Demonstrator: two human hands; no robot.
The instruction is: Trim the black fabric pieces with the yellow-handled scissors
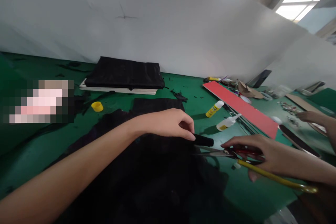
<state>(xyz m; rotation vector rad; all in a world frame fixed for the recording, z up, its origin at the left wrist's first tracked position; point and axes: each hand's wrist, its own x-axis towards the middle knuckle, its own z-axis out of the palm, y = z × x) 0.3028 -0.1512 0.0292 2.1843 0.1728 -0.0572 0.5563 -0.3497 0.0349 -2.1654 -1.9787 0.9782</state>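
My left hand (168, 123) reaches across a pile of black fabric (147, 171) and pinches a rolled black end of it (203, 140). My right hand (258, 154) is closed on scissors (217, 152) with red and yellow handles. The blades point left, right beside the pinched black end. The fabric lies on a green table (39, 154).
A folded black cloth on a white board (123, 75) lies at the back. A yellow cap (97, 106), a glue stick (214, 109), a white glue bottle (228, 122) and a red strip (241, 108) lie nearby. Another person's hand (315, 117) shows at the right.
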